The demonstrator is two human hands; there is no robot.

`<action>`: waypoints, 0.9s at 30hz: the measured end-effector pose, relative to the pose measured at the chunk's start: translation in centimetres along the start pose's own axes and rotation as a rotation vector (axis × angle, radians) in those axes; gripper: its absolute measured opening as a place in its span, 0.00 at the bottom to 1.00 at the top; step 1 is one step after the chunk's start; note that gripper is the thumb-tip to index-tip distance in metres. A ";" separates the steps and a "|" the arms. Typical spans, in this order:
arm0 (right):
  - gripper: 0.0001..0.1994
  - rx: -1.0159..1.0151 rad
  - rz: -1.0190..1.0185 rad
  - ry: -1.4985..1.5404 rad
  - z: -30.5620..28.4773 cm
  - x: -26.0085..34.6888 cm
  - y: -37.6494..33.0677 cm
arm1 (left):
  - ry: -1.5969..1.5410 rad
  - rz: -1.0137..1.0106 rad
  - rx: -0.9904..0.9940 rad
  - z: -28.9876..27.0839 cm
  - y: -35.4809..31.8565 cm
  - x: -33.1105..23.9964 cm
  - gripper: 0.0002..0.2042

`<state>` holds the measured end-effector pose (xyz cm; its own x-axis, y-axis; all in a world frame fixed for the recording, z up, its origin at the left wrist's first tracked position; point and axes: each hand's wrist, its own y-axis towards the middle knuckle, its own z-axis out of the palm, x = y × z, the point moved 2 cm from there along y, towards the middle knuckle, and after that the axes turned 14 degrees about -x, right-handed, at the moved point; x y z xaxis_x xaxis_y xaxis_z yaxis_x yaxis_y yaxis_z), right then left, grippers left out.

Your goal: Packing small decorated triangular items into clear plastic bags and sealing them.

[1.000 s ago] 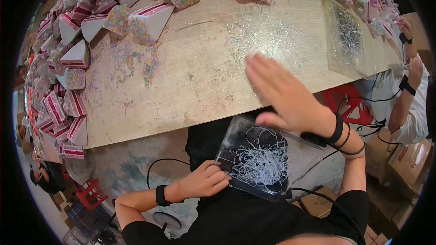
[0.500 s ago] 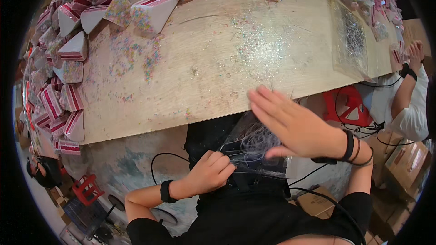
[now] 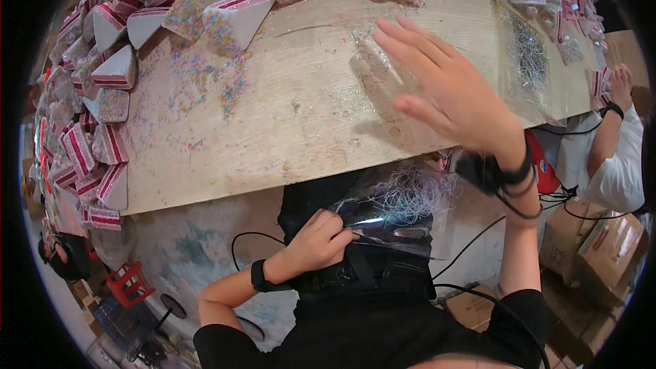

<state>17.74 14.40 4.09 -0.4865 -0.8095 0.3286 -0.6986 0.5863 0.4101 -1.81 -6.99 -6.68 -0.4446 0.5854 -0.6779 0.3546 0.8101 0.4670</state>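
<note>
My left hand (image 3: 320, 238) grips the edge of a clear plastic bag (image 3: 396, 222) on my lap, below the table edge. A tangle of thin white wire ties (image 3: 410, 193) lies in that bag. My right hand (image 3: 447, 92) hovers flat over the wooden table (image 3: 294, 116), fingers spread and empty, just above the bare middle part. Triangular packets of coloured sprinkles with red-and-white striped tops (image 3: 236, 17) lie nearest beyond it, at the table's far side.
Several more striped packets (image 3: 85, 130) pile along the table's left and far edges. A second clear bag of wire ties (image 3: 529, 51) lies at the right end. Another person's arm (image 3: 611, 130) works there. Cardboard boxes (image 3: 588, 246) and a red crate (image 3: 126, 283) stand on the floor.
My right hand rose from the bag on my lap and swung forward over the table. My left hand kept its hold on the bag, which now lies flatter.
</note>
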 end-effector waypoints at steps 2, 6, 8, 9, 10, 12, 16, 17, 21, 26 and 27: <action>0.34 -0.092 -0.105 0.037 2.4 -1.6 1.3 | -0.002 0.024 0.009 0.2 0.0 0.2 0.06; 0.39 0.107 -0.196 0.062 3.9 2.7 -1.1 | -0.037 0.014 -0.018 0.1 -0.5 0.8 0.07; 0.39 0.250 -0.146 0.183 1.7 5.3 -4.1 | -0.039 0.027 -0.048 0.2 -0.5 0.7 0.07; 0.38 0.307 -0.114 0.279 0.8 6.1 -5.5 | -0.042 0.027 -0.053 0.4 -0.4 0.8 0.07; 0.35 0.322 -0.115 0.353 -0.2 6.8 -6.6 | -0.035 0.033 -0.067 0.4 -0.5 0.8 0.07; 0.29 0.241 -0.081 0.390 -1.8 6.3 -7.0 | -0.018 0.029 -0.076 0.3 -0.8 0.8 0.07; 0.24 -0.112 0.195 -0.078 -2.3 -1.9 -3.6 | -0.067 0.068 -0.040 0.1 -0.8 1.2 0.08; 0.26 -0.100 0.218 -0.131 -2.3 -5.2 -2.5 | -0.087 0.079 -0.034 0.2 -0.5 1.4 0.11; 0.30 -0.140 0.175 -0.351 -1.7 -10.6 0.3 | -0.082 0.102 -0.064 0.4 0.3 0.8 0.11; 0.35 0.055 0.180 -0.161 0.4 -3.0 -4.0 | -0.053 0.064 -0.061 0.1 -0.2 1.2 0.07; 0.35 0.093 0.193 -0.123 -0.7 -0.3 -5.4 | -0.070 0.075 -0.065 0.6 0.2 1.1 0.07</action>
<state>22.03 11.48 2.41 -0.6717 -0.6836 0.2853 -0.6291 0.7298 0.2677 -1.75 -6.14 -7.69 -0.3595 0.6428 -0.6764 0.3298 0.7656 0.5523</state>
